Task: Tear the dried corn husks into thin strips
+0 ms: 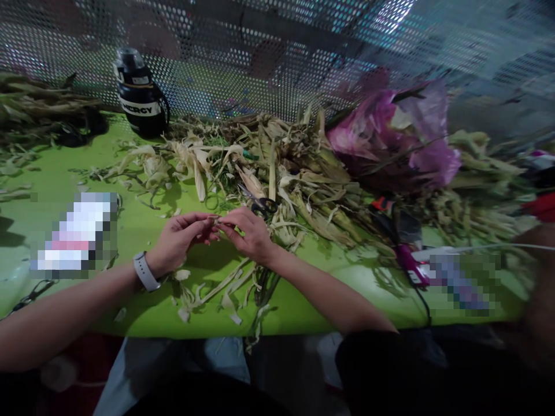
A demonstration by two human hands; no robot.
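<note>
Over the green table (147, 315), my left hand (182, 238) and my right hand (247, 232) meet fingertip to fingertip. Both are closed in a pinch around something small and pale, too small to name. A light watch band circles my left wrist. Just beyond my right hand lie scissors with black handles (265, 205), partly among dried corn husks (299, 185). Peeled husk strips (229, 289) are scattered on the table below my hands.
A black bottle (139, 107) stands at the back left by a perforated metal screen (208, 58). A pink plastic bag (390, 133) sits in the husks at the right. Blurred-out phone-like shapes and a cable lie at both sides. A person's arm shows at far right.
</note>
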